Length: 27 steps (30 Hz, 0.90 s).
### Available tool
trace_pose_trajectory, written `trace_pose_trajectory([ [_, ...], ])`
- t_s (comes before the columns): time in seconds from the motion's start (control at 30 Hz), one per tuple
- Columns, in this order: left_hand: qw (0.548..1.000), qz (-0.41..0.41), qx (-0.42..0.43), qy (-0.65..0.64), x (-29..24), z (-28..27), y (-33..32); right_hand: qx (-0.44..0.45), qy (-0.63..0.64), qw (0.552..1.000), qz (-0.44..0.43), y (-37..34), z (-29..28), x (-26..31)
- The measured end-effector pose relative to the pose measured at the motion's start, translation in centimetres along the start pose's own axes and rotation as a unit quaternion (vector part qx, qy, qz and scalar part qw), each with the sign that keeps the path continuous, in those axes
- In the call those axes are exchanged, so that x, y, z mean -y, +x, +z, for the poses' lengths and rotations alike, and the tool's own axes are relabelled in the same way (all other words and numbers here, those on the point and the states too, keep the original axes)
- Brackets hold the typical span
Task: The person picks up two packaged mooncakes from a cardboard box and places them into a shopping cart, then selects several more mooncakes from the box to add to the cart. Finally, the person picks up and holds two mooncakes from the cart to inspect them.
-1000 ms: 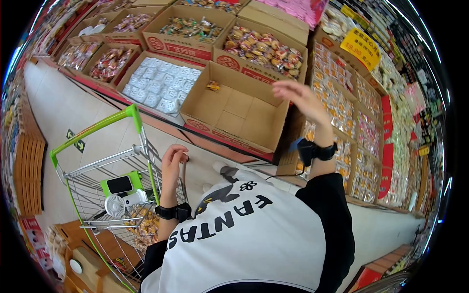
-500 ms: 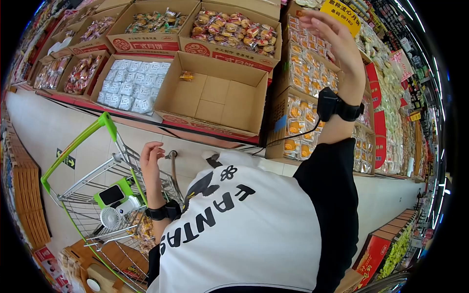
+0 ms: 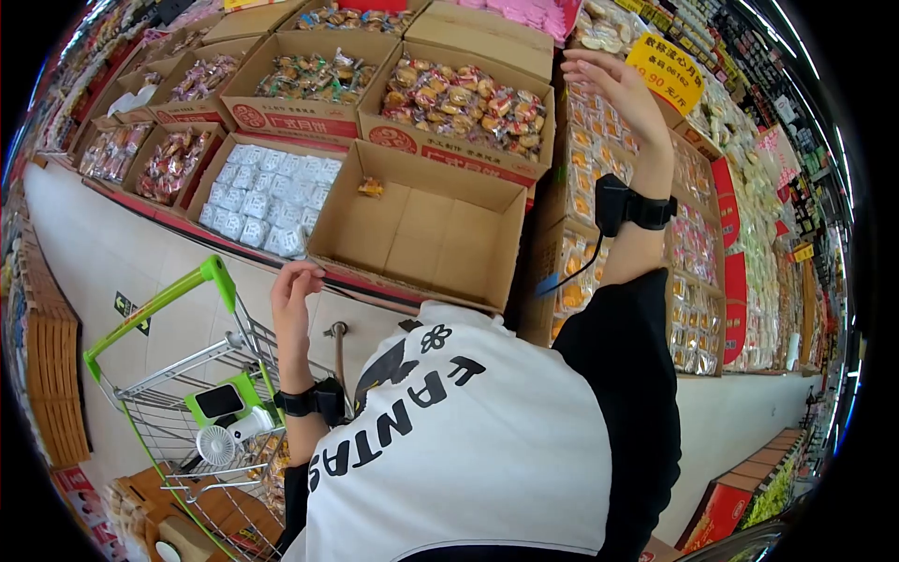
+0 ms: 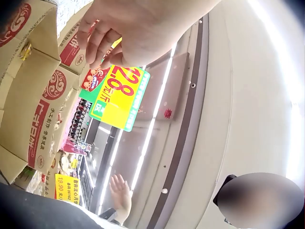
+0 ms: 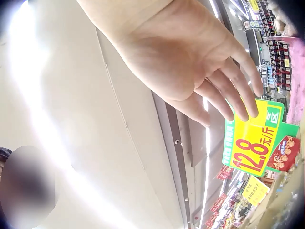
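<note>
My right hand (image 3: 618, 89) is raised over the right-hand boxes of packaged cakes, below a yellow price sign (image 3: 667, 75), holding nothing. In the right wrist view the same hand (image 5: 190, 62) shows its palm, fingers spread and slightly bent. My left hand (image 3: 295, 295) hovers near the front edge of the white-packet box, its fingers loosely bent and empty. The left wrist view shows that hand (image 4: 128, 33) with relaxed fingers. Between the hands lies a cardboard box (image 3: 440, 229) with one small orange packet (image 3: 371, 187) in it.
A cart with a green handle (image 3: 154, 304) stands at the left, holding a small fan (image 3: 215, 445), a green-cased device (image 3: 220, 401) and bagged snacks. White packets (image 3: 267, 187) fill the box left of the cardboard one. Boxes of wrapped cakes (image 3: 464, 103) stand behind. Wooden shelving (image 3: 56, 375) is far left.
Since one second ago my right hand has moved up and right, from the box's right edge to over the right-hand boxes. The left hand stays empty, shifted slightly left. The head view has shifted.
</note>
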State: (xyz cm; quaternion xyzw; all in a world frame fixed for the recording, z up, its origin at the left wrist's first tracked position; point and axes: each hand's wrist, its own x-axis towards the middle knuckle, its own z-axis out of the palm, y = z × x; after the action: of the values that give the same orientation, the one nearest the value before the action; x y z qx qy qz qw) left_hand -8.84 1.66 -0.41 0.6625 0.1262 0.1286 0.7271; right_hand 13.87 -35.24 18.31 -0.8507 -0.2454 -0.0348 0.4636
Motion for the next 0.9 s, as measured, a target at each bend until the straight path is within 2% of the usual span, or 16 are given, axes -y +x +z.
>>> trace_pose_trajectory([
  [0.03,1.0,-0.005,0.001,0.011,-0.1,0.2,0.8,0.011,0.032,0.999,-0.006,0.9,-0.2,-1.3],
  [0.17,0.999,0.0,0.033,0.029,-1.2,1.8,4.1,-0.028,0.066,0.996,0.062,2.5,0.0,-3.5],
  [0.27,0.997,0.001,0.053,0.065,-2.2,3.4,6.7,-0.016,0.045,0.995,0.086,3.6,0.4,-7.3],
  [0.47,0.99,-0.034,0.135,0.0,-2.3,6.7,11.1,-0.05,0.042,0.987,0.144,3.3,1.9,-11.2],
  [0.8,0.972,-0.059,0.226,0.012,-1.6,11.8,15.2,-0.011,0.027,0.984,0.175,3.2,3.8,-16.8],
  [0.9,0.969,-0.069,0.238,0.02,-1.3,13.1,16.3,-0.026,-0.031,0.984,0.173,3.5,4.7,-18.0],
])
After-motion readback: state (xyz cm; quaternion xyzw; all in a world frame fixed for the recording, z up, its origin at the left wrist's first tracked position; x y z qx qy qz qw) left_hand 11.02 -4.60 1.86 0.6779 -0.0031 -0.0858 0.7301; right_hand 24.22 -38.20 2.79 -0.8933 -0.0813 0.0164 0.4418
